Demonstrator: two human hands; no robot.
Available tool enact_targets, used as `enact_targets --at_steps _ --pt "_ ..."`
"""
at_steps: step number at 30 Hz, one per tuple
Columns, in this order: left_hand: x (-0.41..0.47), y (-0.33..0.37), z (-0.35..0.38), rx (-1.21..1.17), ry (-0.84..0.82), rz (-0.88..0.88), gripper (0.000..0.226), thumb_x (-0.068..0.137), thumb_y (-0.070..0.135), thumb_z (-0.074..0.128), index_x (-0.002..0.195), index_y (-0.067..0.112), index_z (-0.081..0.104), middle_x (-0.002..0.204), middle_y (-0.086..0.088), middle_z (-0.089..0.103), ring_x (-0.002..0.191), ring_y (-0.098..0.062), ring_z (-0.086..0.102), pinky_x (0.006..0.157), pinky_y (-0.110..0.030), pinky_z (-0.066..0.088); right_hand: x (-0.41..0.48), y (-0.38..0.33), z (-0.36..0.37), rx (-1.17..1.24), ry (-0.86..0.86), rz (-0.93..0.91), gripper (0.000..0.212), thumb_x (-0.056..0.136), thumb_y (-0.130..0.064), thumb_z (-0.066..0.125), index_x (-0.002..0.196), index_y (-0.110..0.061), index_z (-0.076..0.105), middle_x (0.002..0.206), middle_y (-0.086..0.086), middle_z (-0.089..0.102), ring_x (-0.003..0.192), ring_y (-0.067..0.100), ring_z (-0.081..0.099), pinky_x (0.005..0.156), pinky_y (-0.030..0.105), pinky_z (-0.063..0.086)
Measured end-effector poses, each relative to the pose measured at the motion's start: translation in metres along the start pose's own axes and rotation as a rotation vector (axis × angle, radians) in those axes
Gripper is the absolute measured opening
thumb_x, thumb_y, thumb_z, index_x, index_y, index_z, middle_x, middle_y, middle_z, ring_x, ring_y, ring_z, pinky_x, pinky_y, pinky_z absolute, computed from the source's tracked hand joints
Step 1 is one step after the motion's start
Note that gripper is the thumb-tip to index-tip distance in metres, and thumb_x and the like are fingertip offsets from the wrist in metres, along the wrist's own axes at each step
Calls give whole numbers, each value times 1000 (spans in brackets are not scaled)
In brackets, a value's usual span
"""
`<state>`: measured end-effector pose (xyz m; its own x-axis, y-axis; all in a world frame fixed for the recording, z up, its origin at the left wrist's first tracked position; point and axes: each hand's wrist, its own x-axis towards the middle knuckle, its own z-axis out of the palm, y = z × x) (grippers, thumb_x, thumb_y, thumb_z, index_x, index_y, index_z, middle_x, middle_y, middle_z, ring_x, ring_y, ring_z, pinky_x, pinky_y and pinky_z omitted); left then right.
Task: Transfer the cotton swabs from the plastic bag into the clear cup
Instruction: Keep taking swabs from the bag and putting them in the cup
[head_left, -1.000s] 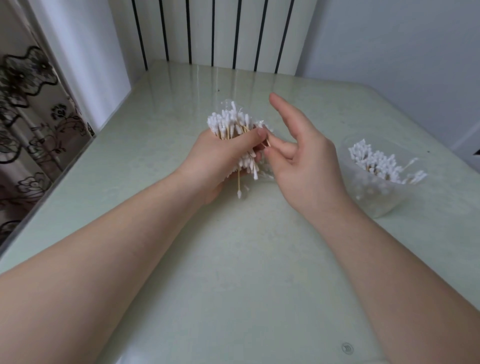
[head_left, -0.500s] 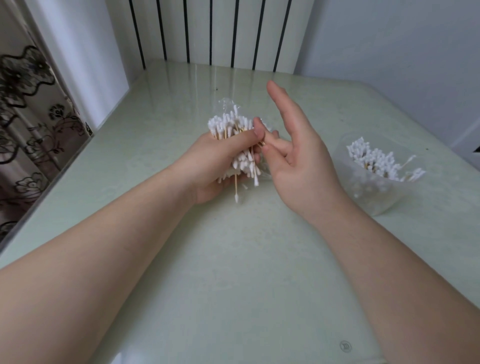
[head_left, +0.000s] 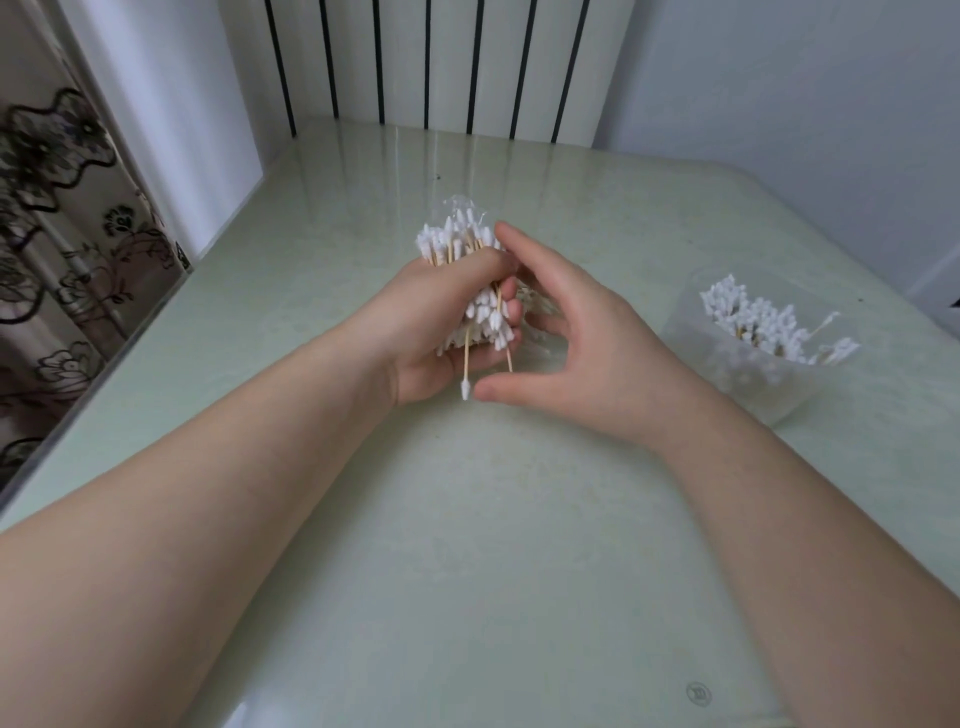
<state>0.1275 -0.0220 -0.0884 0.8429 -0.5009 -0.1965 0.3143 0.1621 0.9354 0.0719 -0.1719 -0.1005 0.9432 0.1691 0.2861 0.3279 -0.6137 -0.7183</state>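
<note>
Pale green glossy tabletop (head_left: 467, 571), seen from above and behind the person's two forearms; a white panel with dark vertical stripes (head_left: 441, 62) stands at the far edge, a flower-patterned curtain (head_left: 62, 234) hangs at the left, and a plain grey wall (head_left: 805, 104) closes the right.

Left hand (head_left: 431, 332): raised just above the table near its middle, thumb and fingers curled tightly round the plastic bag (head_left: 464, 207), whose clear open mouth rises above the fist. The bag holds a dense bundle of cotton swabs (head_left: 449, 241), their white tips crowded above the thumb and again below it against the palm. One loose swab (head_left: 466, 371) hangs lower than the rest, its white tip pointing down toward the table.

Right hand (head_left: 597, 343): spread open in a wide C facing the bundle. The forefinger reaches up to touch the top of the swabs beside the left thumb; the thumb stretches out straight below, its tip just beside the hanging swab's tip. The remaining fingers bend toward the far side of the bundle, where their tips are hidden.

Clear cup (head_left: 748, 384): stands on the table well to the right of both hands, already holding a cluster of swabs in the cup (head_left: 753, 322) that lean to its right rim.
</note>
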Motion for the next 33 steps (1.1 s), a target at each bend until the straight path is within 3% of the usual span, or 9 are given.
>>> enact_targets --at_steps 4,6,13,16,22,24,28,31,33 --pt "1 1 1 -36 66 45 28 99 19 56 71 17 57 60 1 57 52 -12 56 59 -24 48 -1 -3 -5 -27 88 49 88 67 -34 90 142 -41 44 101 -12 68 92 4 65 78 23 50" --pt "3 3 -2 -79 91 41 28 99 19 57 72 17 57 62 0 58 54 -13 57 57 -24 52 -1 -4 -6 -9 79 91 80 73 -22 87 140 -39 46 80 -8 72 70 7 66 71 21 50" --pt "7 2 -7 -114 116 48 21 99 17 58 78 15 59 67 0 62 60 -11 62 59 -24 58 0 -2 0 175 55 117 78 78 -4 80 139 -39 47 78 1 74 65 19 67 78 41 61" --pt "5 0 -4 -52 83 96 15 99 11 59 84 12 62 71 -1 66 62 -12 65 56 -25 56 2 0 -3 322 131 147 72 80 3 77 139 -27 50 75 5 73 61 18 67 70 35 60" --pt "7 -2 -5 -10 55 76 19 99 13 58 81 12 63 67 -1 64 56 -11 62 55 -22 53 3 -3 3 352 241 104 60 77 2 81 128 -21 60 91 5 57 67 19 66 65 29 59" --pt "6 -2 -6 -39 51 49 18 99 16 58 82 13 63 67 0 64 57 -10 62 57 -23 53 3 -3 3 291 208 51 73 71 -9 88 134 -26 56 109 -1 53 80 15 66 72 39 61" --pt "4 -3 -2 -83 49 -6 11 99 21 60 92 16 67 75 2 69 68 -7 70 59 -21 55 -4 -2 3 -146 -23 -37 129 53 -45 95 155 -46 15 144 -12 24 125 5 45 97 29 49" --pt "5 -6 0 -104 64 -23 29 96 27 65 120 12 70 100 -2 71 87 -12 69 63 -22 56 -3 -4 6 -259 -50 -61 130 57 -49 92 154 -51 6 149 -16 16 131 8 38 109 37 43" --pt "6 -8 1 -103 45 -12 23 95 28 67 113 15 70 97 -4 69 89 -15 67 66 -24 54 -1 -3 6 -267 -1 -98 117 63 -46 90 155 -44 18 146 -13 24 122 3 43 102 30 46"
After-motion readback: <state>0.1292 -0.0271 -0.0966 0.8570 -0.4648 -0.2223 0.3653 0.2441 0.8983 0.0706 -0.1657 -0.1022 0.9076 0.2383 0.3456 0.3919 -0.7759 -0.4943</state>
